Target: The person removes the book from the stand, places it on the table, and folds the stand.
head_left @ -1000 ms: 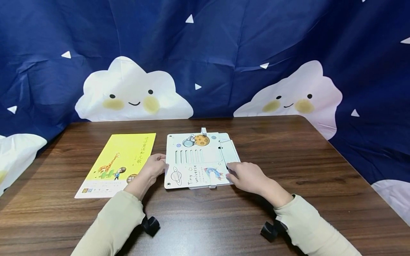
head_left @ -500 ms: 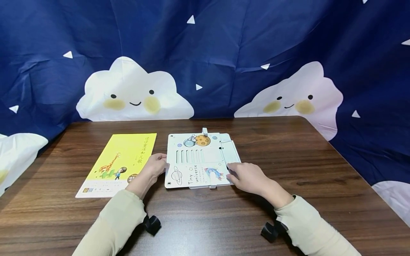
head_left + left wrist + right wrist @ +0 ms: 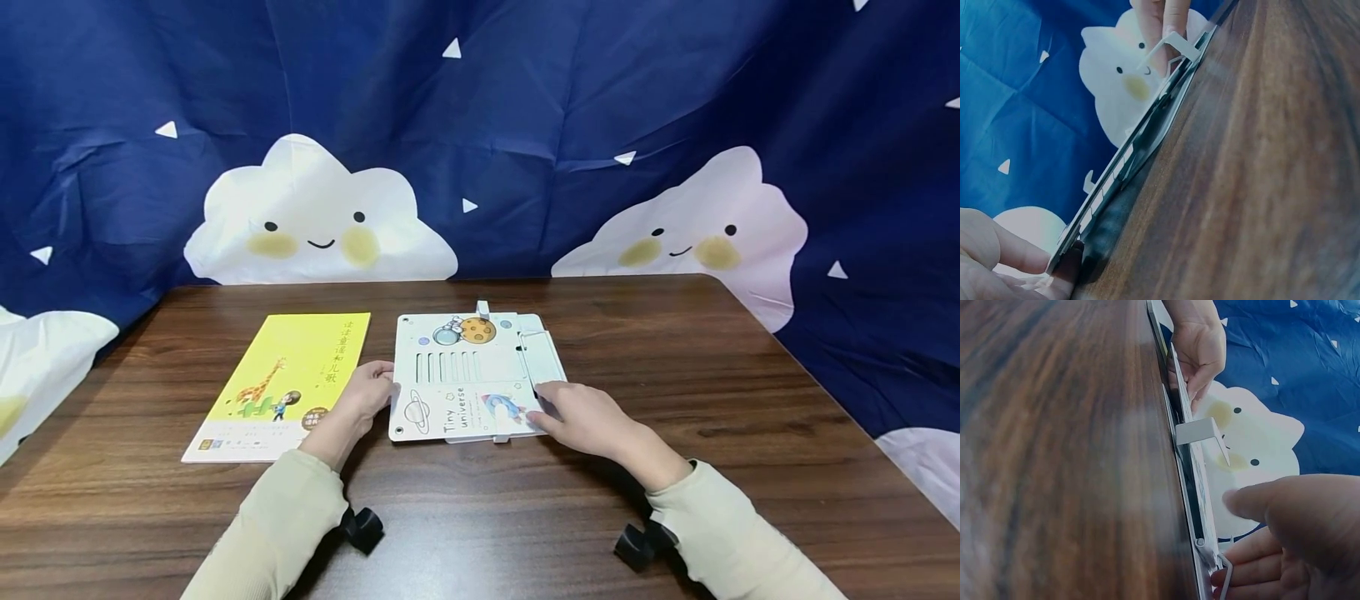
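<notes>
A white folding book stand (image 3: 435, 408) printed with an astronaut, planets and "Tiny universe" lies folded flat on the table. My left hand (image 3: 369, 390) pinches its left edge, thumb above and a finger (image 3: 1067, 270) beneath in the left wrist view. At the right edge, my right hand (image 3: 585, 417) touches the stand around the bent wire and back plate (image 3: 542, 354). In the right wrist view its fingers (image 3: 1254, 570) reach the wire loop (image 3: 1229, 575), while the thumb (image 3: 1254, 500) stands clear of the panel. White clips (image 3: 1196, 431) stick out from the long edges.
A yellow book (image 3: 300, 358) with a giraffe on its cover lies left of the stand, partly behind the left forearm. The dark wooden table (image 3: 720, 400) extends to the right. Behind it hangs a blue curtain (image 3: 510, 108) with cloud faces.
The whole head view has drifted slightly, so the stand, book and hands sit a little farther right. Both hands keep their places on the stand.
</notes>
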Demonstrator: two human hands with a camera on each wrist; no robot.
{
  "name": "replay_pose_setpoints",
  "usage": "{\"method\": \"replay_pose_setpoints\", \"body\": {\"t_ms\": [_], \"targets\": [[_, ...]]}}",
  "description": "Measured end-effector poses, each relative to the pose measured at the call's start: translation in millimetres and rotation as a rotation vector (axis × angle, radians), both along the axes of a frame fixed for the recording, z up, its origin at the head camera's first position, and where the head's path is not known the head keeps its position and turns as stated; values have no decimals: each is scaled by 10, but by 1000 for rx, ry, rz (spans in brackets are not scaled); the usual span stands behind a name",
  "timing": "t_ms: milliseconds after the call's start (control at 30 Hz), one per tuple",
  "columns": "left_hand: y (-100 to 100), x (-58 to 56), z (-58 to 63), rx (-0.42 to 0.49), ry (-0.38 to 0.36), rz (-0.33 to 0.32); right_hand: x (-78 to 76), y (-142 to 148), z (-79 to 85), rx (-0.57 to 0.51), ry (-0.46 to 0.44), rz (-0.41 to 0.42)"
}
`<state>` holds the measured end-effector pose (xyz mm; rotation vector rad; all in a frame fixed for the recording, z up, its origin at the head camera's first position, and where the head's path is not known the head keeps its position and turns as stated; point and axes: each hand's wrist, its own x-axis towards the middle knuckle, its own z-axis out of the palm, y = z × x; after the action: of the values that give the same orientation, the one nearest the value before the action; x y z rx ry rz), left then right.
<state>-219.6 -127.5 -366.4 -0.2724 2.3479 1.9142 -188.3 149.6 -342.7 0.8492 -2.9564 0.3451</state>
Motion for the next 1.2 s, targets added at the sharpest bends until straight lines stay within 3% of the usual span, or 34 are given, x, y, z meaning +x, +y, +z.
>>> {"method": "replay_pose_setpoints", "body": {"t_ms": [267,467,667,1200], "targets": [[4,-14,-7,-2,-7,-5,38,-31,19,-103,15,80],[6,-8,-14,-15,-22,-1,26,-131,-6,-83,-34,171],[5,7,-20,12,-16,6,-4,-224,-12,-73,-24,247],[-13,-7,-22,22,-24,18,-40,-274,-1,-60,-18,296]]}}
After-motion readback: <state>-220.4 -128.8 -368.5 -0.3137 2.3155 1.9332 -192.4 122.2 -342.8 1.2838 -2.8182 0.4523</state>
